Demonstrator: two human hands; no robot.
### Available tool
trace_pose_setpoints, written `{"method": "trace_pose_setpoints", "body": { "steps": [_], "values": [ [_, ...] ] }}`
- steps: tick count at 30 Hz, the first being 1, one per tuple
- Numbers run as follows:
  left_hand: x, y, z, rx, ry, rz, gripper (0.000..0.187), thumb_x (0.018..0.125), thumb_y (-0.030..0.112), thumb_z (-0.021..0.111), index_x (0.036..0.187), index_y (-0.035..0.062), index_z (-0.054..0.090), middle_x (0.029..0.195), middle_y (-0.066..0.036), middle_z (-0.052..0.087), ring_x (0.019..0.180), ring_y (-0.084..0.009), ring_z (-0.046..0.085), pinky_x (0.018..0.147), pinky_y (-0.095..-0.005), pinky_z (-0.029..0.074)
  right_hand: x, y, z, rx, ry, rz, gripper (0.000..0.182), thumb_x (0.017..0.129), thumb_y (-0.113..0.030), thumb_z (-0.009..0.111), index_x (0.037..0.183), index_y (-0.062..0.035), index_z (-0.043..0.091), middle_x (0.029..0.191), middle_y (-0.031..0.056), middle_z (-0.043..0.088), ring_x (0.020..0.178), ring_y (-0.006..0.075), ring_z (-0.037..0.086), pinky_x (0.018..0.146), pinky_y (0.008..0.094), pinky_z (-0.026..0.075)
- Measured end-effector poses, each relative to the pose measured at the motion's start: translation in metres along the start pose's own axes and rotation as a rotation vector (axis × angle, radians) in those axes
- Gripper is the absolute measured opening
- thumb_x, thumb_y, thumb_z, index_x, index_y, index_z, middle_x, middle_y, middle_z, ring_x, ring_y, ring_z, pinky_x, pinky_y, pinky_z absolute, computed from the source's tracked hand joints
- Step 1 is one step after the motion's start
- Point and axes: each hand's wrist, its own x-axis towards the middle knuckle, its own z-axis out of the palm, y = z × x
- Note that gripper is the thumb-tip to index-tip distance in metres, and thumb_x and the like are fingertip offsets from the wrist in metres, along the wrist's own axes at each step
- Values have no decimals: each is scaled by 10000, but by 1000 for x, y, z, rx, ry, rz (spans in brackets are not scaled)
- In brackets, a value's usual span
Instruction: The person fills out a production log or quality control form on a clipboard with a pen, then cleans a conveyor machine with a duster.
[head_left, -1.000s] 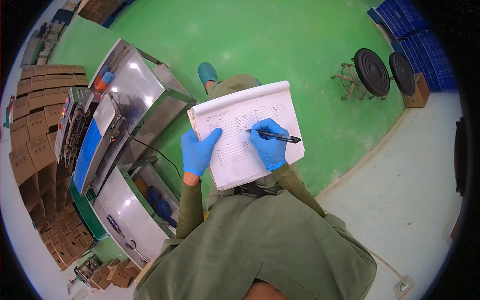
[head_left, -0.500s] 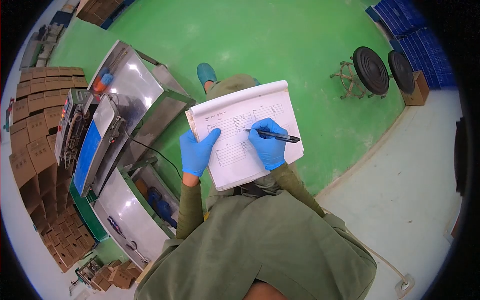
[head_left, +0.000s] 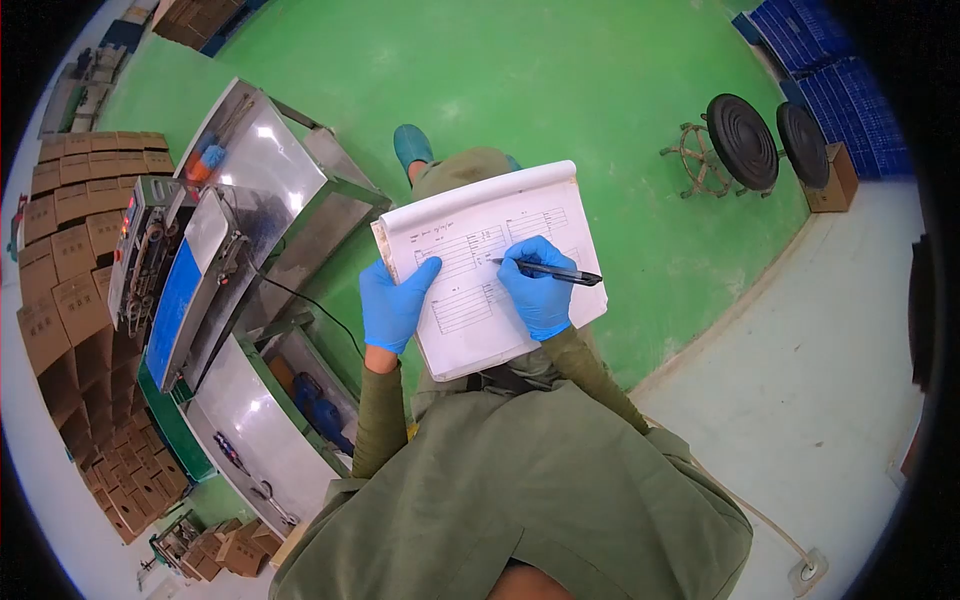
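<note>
Spreading wide across the view, the green floor (head_left: 400, 100) is flanked on the left by stacked cardboard boxes (head_left: 75, 250) and a metal bench (head_left: 280, 165); on the right, a round black stool (head_left: 743, 143) is seen. Now, at centre, the sheaf of printed forms (head_left: 465, 325) is held above the lap, its far edge curled over. By the blue-gloved left hand (head_left: 393, 300) its left side is clasped, thumb on top, fingers hidden beneath. By the right hand (head_left: 540, 298), fingers curled closed, the black pen (head_left: 570, 273) is pinched, its tip at a printed table; whether paper is touched cannot be told.
</note>
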Motion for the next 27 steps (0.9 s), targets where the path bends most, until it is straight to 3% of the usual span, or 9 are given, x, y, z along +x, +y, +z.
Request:
{"method": "trace_pose_setpoints", "body": {
  "steps": [17, 20, 27],
  "values": [
    [0, -1, 0, -18, -2, -3, 275, 838, 76, 752, 1038, -97, 679, 950, -127, 722, 794, -145, 670, 720, -286, 541, -2, 7, 2, 53, 45, -23, 94, 759, 14, 717, 807, -21, 645, 659, -25, 596, 600, 17, 497, 553, 192, 421],
    [0, 1, 0, -18, -1, -13, 275, 838, 76, 752, 1039, -97, 678, 952, -129, 722, 796, -146, 671, 719, -285, 542, -4, -6, -1, -37, -100, -53, 99, 764, -4, 735, 827, -26, 662, 667, -34, 599, 601, 8, 486, 549, 188, 416],
    [0, -1, 0, -28, 1, 1, 271, 837, 76, 753, 1035, -94, 679, 943, -130, 724, 793, -148, 676, 720, -288, 546, -3, -5, 0, -23, -115, -52, 108, 760, -17, 748, 830, -30, 666, 679, -40, 603, 610, 3, 483, 550, 186, 420]
  ]
}}
